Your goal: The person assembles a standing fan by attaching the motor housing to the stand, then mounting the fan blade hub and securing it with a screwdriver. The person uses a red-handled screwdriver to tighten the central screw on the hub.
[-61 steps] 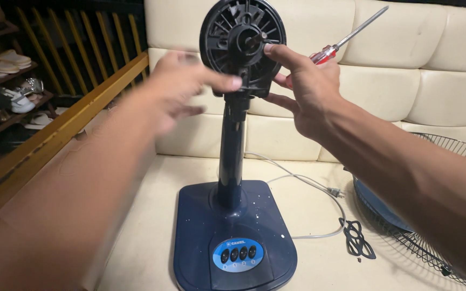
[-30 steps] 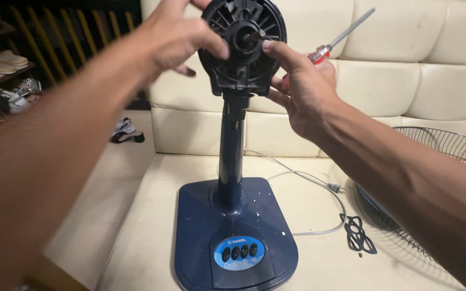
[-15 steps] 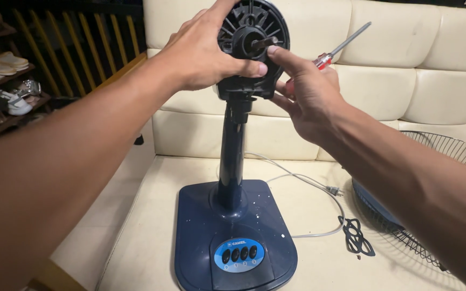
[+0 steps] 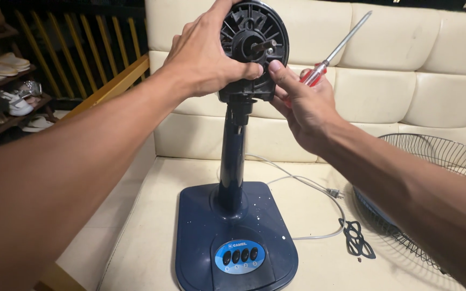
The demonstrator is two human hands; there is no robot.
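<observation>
Left hand (image 4: 203,54) clamps fan motor housing (image 4: 253,48) steady at 9 o'clock; right hand (image 4: 303,105) grips red-handled screwdriver (image 4: 324,56) (shaft parked up, index fingertip on housing).

The left hand (image 4: 203,51) hides the left part of the motor housing (image 4: 254,48). The right hand (image 4: 306,105) covers most of the screwdriver (image 4: 333,48) handle (red). The picture's right edge cuts the wire grille (image 4: 438,156).
</observation>
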